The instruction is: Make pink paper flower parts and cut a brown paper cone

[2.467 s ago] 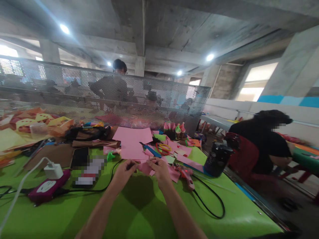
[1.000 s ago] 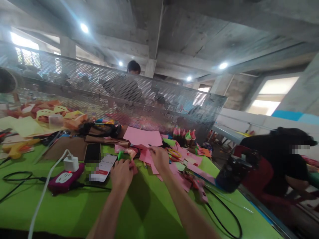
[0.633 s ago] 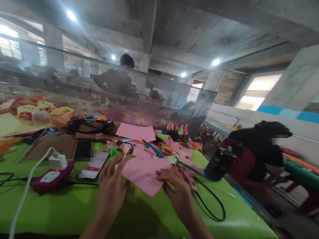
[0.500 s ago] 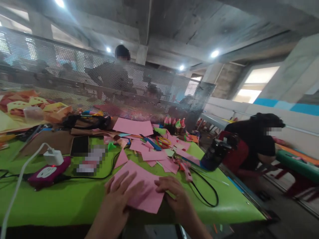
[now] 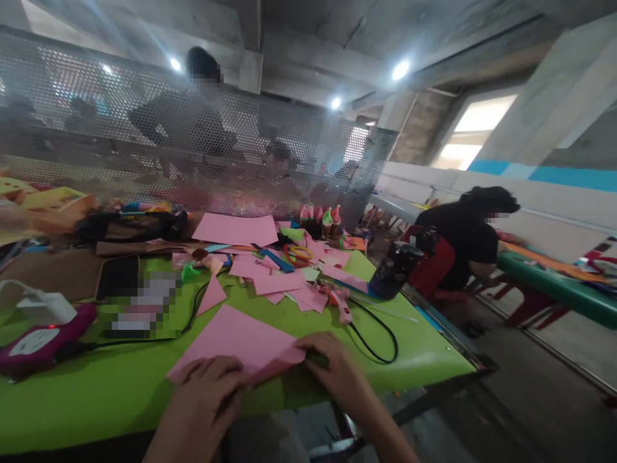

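Observation:
A sheet of pink paper (image 5: 236, 337) lies near the front of the green table, one corner pointing away from me. Along its near edge, the paper is bent up or folded. My left hand (image 5: 209, 382) holds that edge at the left with curled fingers; the thumb's grip is partly hidden. At the right corner, my right hand (image 5: 330, 360) pinches the paper between thumb and fingers. A small pink paper triangle (image 5: 212, 296) lies just beyond the sheet. To the right rests a pink glue gun (image 5: 341, 305) with a black cord.
Pink scraps (image 5: 284, 283) and blue scissors (image 5: 276, 259) are heaped behind. On the left are a purple power strip (image 5: 45, 334), a charger (image 5: 47, 308) and two phones. A dark bottle (image 5: 393, 270) stands by the right edge. A mesh screen (image 5: 270, 154) closes the back; a person (image 5: 457, 238) sits at right.
My left hand has moved from lying spread over the paper to its near edge, fingers curled. The paper has turned, and its near edge is now bent. The view has shifted right.

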### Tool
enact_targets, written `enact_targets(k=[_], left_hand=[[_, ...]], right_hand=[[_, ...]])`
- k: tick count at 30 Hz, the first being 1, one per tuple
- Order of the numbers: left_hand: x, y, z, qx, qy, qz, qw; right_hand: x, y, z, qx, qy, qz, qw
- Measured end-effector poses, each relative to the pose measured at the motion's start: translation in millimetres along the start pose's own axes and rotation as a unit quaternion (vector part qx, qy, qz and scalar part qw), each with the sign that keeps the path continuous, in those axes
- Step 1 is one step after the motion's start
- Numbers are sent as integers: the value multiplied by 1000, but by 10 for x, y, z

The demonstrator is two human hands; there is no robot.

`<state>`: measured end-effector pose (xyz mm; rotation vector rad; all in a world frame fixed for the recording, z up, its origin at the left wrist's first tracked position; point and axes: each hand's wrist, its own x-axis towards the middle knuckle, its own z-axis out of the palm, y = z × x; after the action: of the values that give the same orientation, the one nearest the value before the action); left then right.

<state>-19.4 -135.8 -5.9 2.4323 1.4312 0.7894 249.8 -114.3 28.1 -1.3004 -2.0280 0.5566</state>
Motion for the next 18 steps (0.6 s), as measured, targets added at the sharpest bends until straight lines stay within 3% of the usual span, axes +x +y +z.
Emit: enact_targets(k=[6, 11, 18], left_hand=[[220, 7, -35, 12, 11, -114, 993], [318, 12, 5, 69, 26, -131, 989], [331, -3, 10, 81, -5, -133, 988]], right_hand=[[67, 62, 28, -30, 20, 20, 999], [18, 44, 69, -41, 47, 12, 998], [-105, 36, 53, -75, 34, -33, 996]])
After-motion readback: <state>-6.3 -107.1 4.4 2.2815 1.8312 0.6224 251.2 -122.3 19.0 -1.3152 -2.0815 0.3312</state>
